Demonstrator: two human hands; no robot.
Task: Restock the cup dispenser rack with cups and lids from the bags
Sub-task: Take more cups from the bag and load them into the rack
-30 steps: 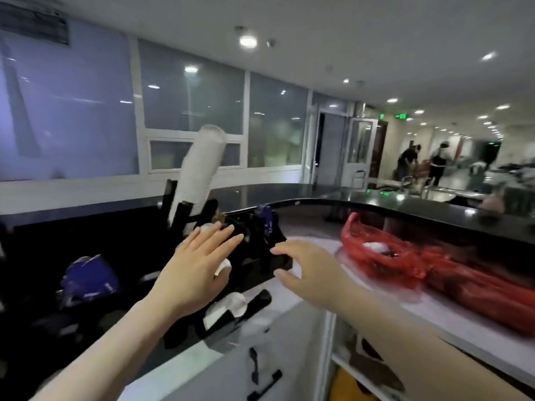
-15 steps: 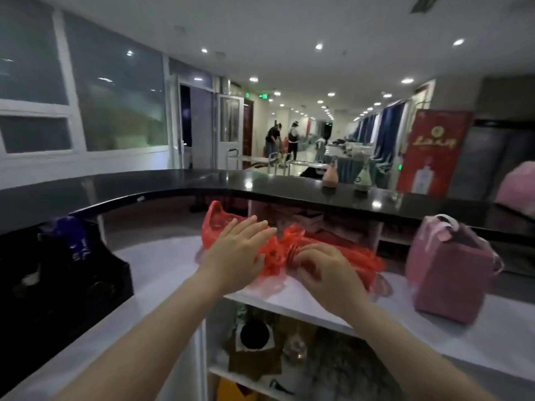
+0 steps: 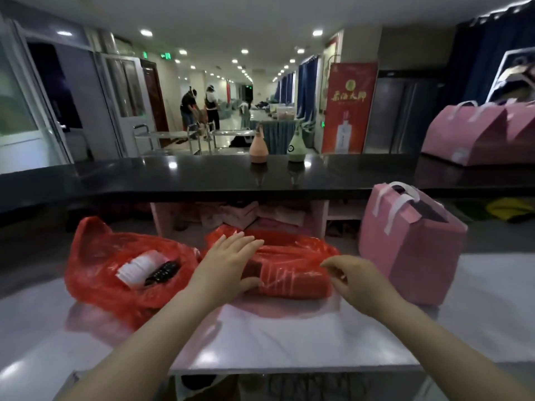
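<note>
Two red plastic bags lie on the white counter [image 3: 289,337]. The left bag [image 3: 115,273] gapes open and shows a white stack and black lids [image 3: 162,272] inside. The right bag [image 3: 292,267] is wrapped round a long sleeve of stacked items lying on its side. My left hand [image 3: 225,264] lies flat on the left end of that right bag, fingers straight. My right hand [image 3: 356,277] hovers at the bag's right end with fingers loosely curled, holding nothing I can make out. The cup dispenser rack is out of view.
A pink paper bag [image 3: 405,247] with white handles stands right of the red bags. Behind runs a raised black counter [image 3: 202,175] with an orange bottle [image 3: 258,147] and a green bottle [image 3: 296,146]. More pink bags [image 3: 474,134] sit far right. Two people stand down the corridor.
My view has swung right, away from the black rack and onto the red bags. Both hands moved from the rack to the right red bag, the left now resting flat on it.
</note>
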